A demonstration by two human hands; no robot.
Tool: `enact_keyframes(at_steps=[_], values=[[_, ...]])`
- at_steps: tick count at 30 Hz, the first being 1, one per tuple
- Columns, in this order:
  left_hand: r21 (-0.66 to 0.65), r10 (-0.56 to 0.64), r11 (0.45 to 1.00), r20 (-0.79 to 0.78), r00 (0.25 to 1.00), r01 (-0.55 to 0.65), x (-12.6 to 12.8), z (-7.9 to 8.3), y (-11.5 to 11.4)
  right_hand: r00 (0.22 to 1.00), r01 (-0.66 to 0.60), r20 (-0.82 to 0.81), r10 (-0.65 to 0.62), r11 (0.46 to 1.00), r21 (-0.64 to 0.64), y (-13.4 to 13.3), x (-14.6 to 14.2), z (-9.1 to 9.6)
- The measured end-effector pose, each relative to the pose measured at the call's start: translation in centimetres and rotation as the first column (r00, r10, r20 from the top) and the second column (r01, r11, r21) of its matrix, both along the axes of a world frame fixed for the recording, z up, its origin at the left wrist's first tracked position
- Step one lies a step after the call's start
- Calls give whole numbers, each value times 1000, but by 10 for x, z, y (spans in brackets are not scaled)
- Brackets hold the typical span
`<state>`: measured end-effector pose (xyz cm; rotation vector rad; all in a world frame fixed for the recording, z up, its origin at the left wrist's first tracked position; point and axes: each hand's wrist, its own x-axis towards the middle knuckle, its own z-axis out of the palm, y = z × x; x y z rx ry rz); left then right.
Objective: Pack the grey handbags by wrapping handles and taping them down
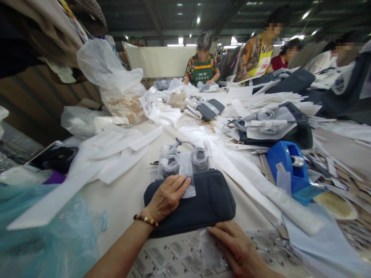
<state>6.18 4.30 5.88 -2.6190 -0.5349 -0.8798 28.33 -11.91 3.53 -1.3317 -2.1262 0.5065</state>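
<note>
A dark navy handbag (199, 200) lies flat before me, an oval stitched patch near its right end. My left hand (168, 195) rests flat on it, fingertips on a translucent strip (188, 170) that runs up over the bag's far edge. Beyond that edge are straps coiled in clear wrap (170, 163). My right hand (236, 243) has its fingers stretched out by the near edge of the handbag, over a small clear plastic piece (210, 251). Beneath lies a printed clear plastic sheet (174, 255); whether the right fingers pinch any plastic cannot be made out.
A blue tape dispenser (286, 170) stands at right, before another dark bag (304, 131). White foam strips (116, 154) spread at left, above crumpled bluish plastic (52, 231). A co-worker in a green apron (202, 72) is across the table; other people are at back right.
</note>
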Motion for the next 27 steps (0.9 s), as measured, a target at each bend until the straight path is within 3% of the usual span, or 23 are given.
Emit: enact_keyframes(at_steps=[4,7,9,11,13,16,19,23,25,27], values=[[-7,0,1000,-4,1000,0,-1,-3,1,997,-35,-68,29,995,-98,-3,0,1],[-5,-4,1000,-9,1000,4,-2,-4,2,994,-86,41,97,971,-221,-3,1,14],[-4,0,1000,-17,1000,-1,-2,-4,2,981,-115,128,146,969,-220,-3,-1,17],[-2,6,1000,-34,999,-6,-2,-3,0,972,-122,192,138,988,-92,-3,-5,12],[2,13,1000,-51,999,-13,-2,-2,-4,973,-100,225,59,980,173,-2,-11,0],[-5,55,998,-76,996,-55,-1,-2,-12,969,-98,246,-30,864,494,2,-21,-14],[-29,108,993,-118,987,-112,0,-4,-17,965,-153,261,14,838,523,12,-40,-11],[-45,113,992,-150,982,-121,1,-5,-17,945,-322,225,235,775,544,30,-68,2],[-43,107,993,-137,985,-113,1,-6,-17,925,-379,229,303,771,512,34,-71,5],[-40,104,993,-117,988,-110,1,-7,-17,930,-366,232,286,787,497,32,-67,5]])
